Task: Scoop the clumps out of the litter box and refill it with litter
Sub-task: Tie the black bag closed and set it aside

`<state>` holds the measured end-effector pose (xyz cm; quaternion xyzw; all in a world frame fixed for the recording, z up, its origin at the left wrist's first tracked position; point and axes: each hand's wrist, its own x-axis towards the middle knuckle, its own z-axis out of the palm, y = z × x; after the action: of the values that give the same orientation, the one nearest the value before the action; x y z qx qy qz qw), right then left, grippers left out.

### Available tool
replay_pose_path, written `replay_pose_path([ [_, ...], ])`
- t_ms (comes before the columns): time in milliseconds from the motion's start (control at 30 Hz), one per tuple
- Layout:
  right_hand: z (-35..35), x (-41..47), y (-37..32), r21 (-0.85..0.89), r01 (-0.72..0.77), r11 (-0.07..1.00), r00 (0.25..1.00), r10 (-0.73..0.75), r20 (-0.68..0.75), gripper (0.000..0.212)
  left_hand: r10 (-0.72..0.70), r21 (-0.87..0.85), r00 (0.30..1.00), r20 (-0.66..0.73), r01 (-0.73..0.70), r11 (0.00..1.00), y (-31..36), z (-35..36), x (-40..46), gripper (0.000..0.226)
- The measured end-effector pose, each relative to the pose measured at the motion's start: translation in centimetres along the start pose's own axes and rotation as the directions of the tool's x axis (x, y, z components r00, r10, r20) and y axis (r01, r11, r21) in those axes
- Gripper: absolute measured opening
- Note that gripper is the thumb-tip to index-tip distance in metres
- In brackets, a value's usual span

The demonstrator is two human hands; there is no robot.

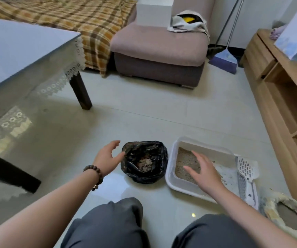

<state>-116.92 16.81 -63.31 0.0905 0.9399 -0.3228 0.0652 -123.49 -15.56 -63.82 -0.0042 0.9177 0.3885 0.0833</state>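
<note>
A white litter box [171,179] lies on the floor tiles, with tan litter [185,161] heaped at its left side and bare bottom at its right. A white slotted scoop [246,172] rests on the box's right rim. Left of the box stands a black plastic bag [144,161], open at the top, with clumps inside. My left hand [108,158], fingers spread, hovers beside the bag's left edge and holds nothing. My right hand [205,172] hovers flat and empty over the box. An open litter sack [285,213] lies at the lower right.
A glass-topped table [19,59] with a lace cloth stands at the left, its dark leg [81,92] on the floor. A pink sofa [158,49] is behind, a broom [224,59] leans by the wall, and a wooden cabinet [283,97] runs along the right. My knees [108,226] are below.
</note>
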Motion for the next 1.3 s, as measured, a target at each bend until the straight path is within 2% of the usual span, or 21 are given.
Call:
replay_pose_path([
  [200, 4.3, 6.6, -2.0, -0.117, 0.095, 0.989, 0.988, -0.079, 0.133, 0.066, -0.035, 0.013, 0.998, 0.06, 0.034, 0.999, -5.2, 2.1, 4.3, 0.065],
  [367, 9.5, 15.0, -1.6, -0.143, 0.171, 0.975, 0.97, -0.142, 0.196, 0.068, -0.096, 0.028, 0.989, 0.11, 0.093, 0.995, -9.3, 6.3, 9.6, 0.075],
  [567, 15.9, 21.9, 1.7, -0.273, 0.147, 0.951, 0.963, -0.074, 0.259, 0.074, -0.207, 0.088, 0.958, 0.197, 0.193, 0.977, -13.5, 12.0, 14.0, 0.096],
  [633, 17.2, 22.6, 2.7, -0.317, 0.109, 0.942, 0.964, -0.021, 0.267, 0.076, -0.26, 0.046, 0.944, 0.205, 0.256, 0.966, -14.5, 13.0, 14.6, 0.101],
  [700, 18.1, 22.7, 3.3, -0.371, 0.068, 0.926, 0.963, 0.036, 0.268, 0.079, -0.323, -0.081, 0.926, 0.194, 0.343, 0.936, -14.8, 13.8, 14.8, 0.091],
  [800, 19.4, 22.6, 3.3, -0.424, -0.001, 0.906, 0.955, 0.127, 0.268, 0.082, -0.457, -0.276, 0.868, 0.193, 0.495, 0.824, -15.0, 14.8, 14.6, 0.08],
  [900, 20.4, 22.5, 2.8, -0.498, -0.035, 0.866, 0.947, 0.188, 0.26, 0.082, -0.53, -0.272, 0.839, 0.126, 0.543, 0.795, -15.5, 15.3, 14.5, 0.066],
  [1000, 20.6, 22.4, 2.3, -0.563, -0.029, 0.826, 0.943, 0.21, 0.259, 0.079, -0.503, -0.249, 0.863, 0.041, 0.497, 0.832, -15.9, 15.4, 14.4, 0.029],
  [1067, 20.5, 22.3, 2.1, -0.565, -0.014, 0.825, 0.96, 0.17, 0.224, 0.071, -0.476, -0.24, 0.879, -0.03, 0.455, 0.857, -15.9, 15.2, 14.3, 0.015],
  [1200, 19.0, 22.0, 1.2, -0.387, -0.067, 0.92, 0.993, 0.099, 0.061, 0.031, -0.454, -0.29, 0.873, -0.177, 0.394, 0.872, -14.8, 13.4, 14.0, 0.016],
  [1300, 17.0, 21.6, 0.2, -0.22, -0.065, 0.973, 0.997, 0.056, -0.047, 0.022, -0.412, -0.344, 0.872, -0.264, 0.314, 0.885, -13.4, 11.2, 13.7, 0.015],
])
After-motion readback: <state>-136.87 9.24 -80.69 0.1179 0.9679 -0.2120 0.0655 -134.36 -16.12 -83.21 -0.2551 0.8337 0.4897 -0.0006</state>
